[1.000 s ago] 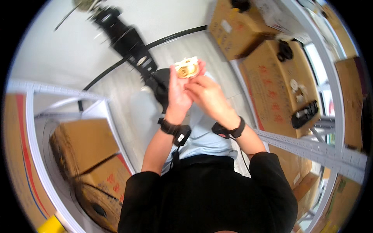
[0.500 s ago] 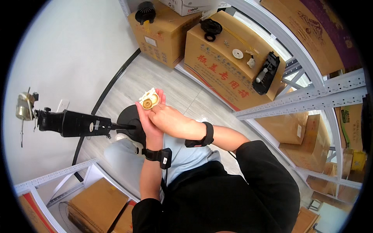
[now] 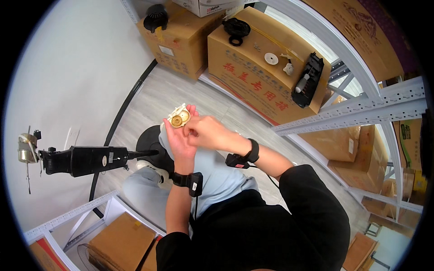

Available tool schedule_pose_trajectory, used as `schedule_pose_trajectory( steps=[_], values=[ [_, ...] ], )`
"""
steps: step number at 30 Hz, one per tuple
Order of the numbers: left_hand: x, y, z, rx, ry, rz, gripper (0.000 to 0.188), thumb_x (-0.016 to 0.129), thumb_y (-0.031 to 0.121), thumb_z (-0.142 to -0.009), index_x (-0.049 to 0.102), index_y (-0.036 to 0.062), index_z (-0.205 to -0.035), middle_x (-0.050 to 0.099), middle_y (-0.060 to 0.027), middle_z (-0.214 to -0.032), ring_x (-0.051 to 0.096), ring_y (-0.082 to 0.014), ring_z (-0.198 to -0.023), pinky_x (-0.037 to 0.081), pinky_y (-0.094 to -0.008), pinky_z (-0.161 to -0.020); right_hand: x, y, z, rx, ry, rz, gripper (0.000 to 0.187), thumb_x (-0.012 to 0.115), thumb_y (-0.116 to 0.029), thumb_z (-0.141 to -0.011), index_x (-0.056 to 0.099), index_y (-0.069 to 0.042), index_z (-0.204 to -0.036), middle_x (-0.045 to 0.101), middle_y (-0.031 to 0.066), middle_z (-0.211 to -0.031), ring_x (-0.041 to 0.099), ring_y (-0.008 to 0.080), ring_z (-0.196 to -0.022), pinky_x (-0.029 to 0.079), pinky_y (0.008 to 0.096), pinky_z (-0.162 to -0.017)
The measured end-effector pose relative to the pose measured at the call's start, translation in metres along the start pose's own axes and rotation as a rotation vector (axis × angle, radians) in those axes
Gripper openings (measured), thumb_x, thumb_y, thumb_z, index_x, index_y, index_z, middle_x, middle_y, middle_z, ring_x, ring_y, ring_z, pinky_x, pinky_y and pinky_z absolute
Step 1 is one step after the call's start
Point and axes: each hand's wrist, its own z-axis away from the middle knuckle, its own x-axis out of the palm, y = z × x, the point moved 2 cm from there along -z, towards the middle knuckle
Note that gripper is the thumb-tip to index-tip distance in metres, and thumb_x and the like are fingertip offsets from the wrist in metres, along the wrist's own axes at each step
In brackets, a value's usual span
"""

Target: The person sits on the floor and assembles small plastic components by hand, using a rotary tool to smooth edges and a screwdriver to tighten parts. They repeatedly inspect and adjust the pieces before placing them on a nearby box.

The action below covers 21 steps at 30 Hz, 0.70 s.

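On the fingers of my left hand (image 3: 181,143), palm up, rests a small cream plastic gear housing (image 3: 175,111) with a tan round gear (image 3: 177,121) and a round cavity beside it. The left thumb lies against the housing's near edge. My right hand (image 3: 209,132) is curled over the left palm, just right of the housing, with thumb and fingertips drawn together. Whatever those fingertips hold, if anything, is too small to tell. Left of my hands a black fan stand (image 3: 86,161) leans out from its round base (image 3: 151,143), with a metal motor (image 3: 28,149) at its far end.
A large cardboard box (image 3: 244,83) ahead carries a black round housing (image 3: 237,28), a white disc (image 3: 271,58), a small white part (image 3: 288,67) and a long black shell (image 3: 308,80). Another box (image 3: 181,58) bears a black vented cover (image 3: 156,17). White metal shelving (image 3: 352,106) stands at right.
My right hand has drawn back from the gear to above the left palm, fingertips now together. The left hand still holds the gear housing. The whole view has shifted slightly.
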Motion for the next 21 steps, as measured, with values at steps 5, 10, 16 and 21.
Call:
schedule_pose_trajectory(
  steps=[5,10,16,21],
  values=[
    [-0.007,0.006,0.002,0.013,0.102,0.163,0.065,0.041,0.046,-0.099,0.031,-0.0059,-0.138,0.039,-0.0222,-0.14,0.036,-0.0321,-0.133,0.029,-0.0428,-0.114,-0.081,0.051,-0.004,0.103,0.222,0.128,0.016,0.066,-0.009,-0.071,0.066,-0.002,-0.086,0.064,0.0109,-0.077,0.061,0.0214,-0.07,0.049,0.0315,-0.063],
    [-0.008,0.009,0.001,0.015,0.096,0.2,0.063,0.043,0.043,-0.099,0.032,-0.0056,-0.137,0.038,-0.0225,-0.14,0.037,-0.0326,-0.132,0.029,-0.0432,-0.114,-0.221,0.156,-0.021,0.386,0.603,0.454,0.016,0.067,-0.018,-0.073,0.071,-0.006,-0.084,0.069,0.0154,-0.081,0.068,0.0257,-0.074,0.052,0.0335,-0.069],
    [-0.008,0.009,-0.003,-0.012,0.091,0.237,0.062,0.045,0.043,-0.098,0.033,-0.0049,-0.136,0.037,-0.0226,-0.141,0.037,-0.033,-0.132,0.03,-0.0445,-0.114,-0.3,0.285,-0.049,0.603,0.511,0.792,0.025,0.067,-0.026,-0.071,0.074,-0.008,-0.087,0.07,0.0159,-0.088,0.067,0.0316,-0.083,0.052,0.039,-0.077],
    [-0.014,0.013,-0.002,-0.032,0.021,0.289,0.06,0.046,0.042,-0.098,0.037,-0.0047,-0.135,0.039,-0.0229,-0.14,0.038,-0.0343,-0.132,0.029,-0.0453,-0.113,-0.309,0.34,-0.06,0.62,0.417,0.823,0.024,0.067,-0.025,-0.07,0.074,-0.009,-0.087,0.069,0.0158,-0.086,0.066,0.0344,-0.082,0.052,0.0398,-0.076]
  ],
)
